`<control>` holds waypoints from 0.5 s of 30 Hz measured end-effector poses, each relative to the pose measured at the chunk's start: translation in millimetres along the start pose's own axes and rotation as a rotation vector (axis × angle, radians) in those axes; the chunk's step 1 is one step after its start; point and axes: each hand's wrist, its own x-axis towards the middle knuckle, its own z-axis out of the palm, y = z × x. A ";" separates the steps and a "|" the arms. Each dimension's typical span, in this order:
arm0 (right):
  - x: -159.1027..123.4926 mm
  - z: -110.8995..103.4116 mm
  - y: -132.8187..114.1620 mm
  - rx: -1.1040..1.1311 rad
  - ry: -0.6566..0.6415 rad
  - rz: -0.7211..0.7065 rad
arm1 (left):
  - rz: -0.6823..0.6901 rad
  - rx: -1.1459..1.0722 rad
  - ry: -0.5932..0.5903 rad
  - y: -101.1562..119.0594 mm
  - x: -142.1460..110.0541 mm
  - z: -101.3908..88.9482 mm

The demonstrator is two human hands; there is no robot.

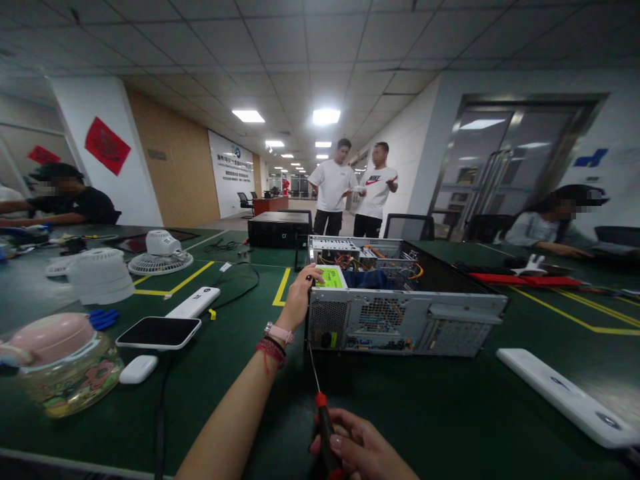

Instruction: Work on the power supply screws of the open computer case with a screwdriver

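Note:
An open desktop computer case [400,320] lies on the green table, its rear panel facing me and cables showing inside. My left hand [300,293] grips the case's upper left corner beside a green-labelled part [330,277]; a pink watch and red bracelet sit on that wrist. My right hand [357,447] is closed round the red-and-black handle of a long thin screwdriver [320,400]. Its shaft points up at the lower left of the rear panel, the tip near the power socket.
A phone [159,332], white earbud case [139,369], power strip [193,302] and pink-lidded jar [60,367] lie to the left, with white fan parts [160,253] behind. A white bar [570,397] lies right. Two people stand beyond the table; others sit at both sides.

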 end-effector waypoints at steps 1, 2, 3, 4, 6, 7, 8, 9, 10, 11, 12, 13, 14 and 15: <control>-0.8 -0.3 -0.2 0.015 0.002 0.007 | -0.003 0.002 0.000 0.1 0.0 -0.1; -1.4 -0.5 -0.6 0.030 0.007 0.013 | -0.005 0.003 0.000 0.3 0.0 -0.1; -1.8 -0.5 -1.0 0.039 0.010 0.020 | -0.005 0.002 0.000 0.6 0.0 -0.1; -1.8 -0.4 -1.7 0.042 0.010 0.023 | -0.005 0.000 0.001 1.0 0.0 0.0; -1.3 0.5 -3.3 0.037 0.017 0.024 | -0.002 -0.007 0.000 1.5 0.0 0.2; -1.1 1.2 -4.3 0.039 0.027 0.030 | 0.000 -0.010 -0.001 1.5 -0.1 0.3; -1.1 2.0 -5.5 0.045 0.036 0.041 | 0.003 -0.012 -0.003 1.3 -0.1 0.3; -1.5 3.0 -6.8 0.060 0.046 0.056 | 0.004 -0.013 -0.004 1.0 -0.2 0.3; -2.4 4.0 -8.3 0.081 0.057 0.075 | 0.003 -0.014 -0.005 0.6 -0.3 0.2; -3.7 5.0 -9.9 0.105 0.065 0.095 | 0.003 -0.015 -0.007 0.1 -0.4 0.1; -5.1 6.0 -11.7 0.127 0.072 0.109 | 0.003 -0.015 -0.008 -0.2 -0.5 0.1; -6.6 6.8 -13.5 0.143 0.076 0.119 | 0.003 -0.015 -0.010 -0.4 -0.6 0.0; -7.7 7.5 -15.2 0.149 0.077 0.127 | 0.004 -0.013 -0.012 -0.4 -0.6 0.0; -8.4 7.9 -16.6 0.148 0.074 0.132 | 0.004 -0.009 -0.011 -0.2 -0.6 0.0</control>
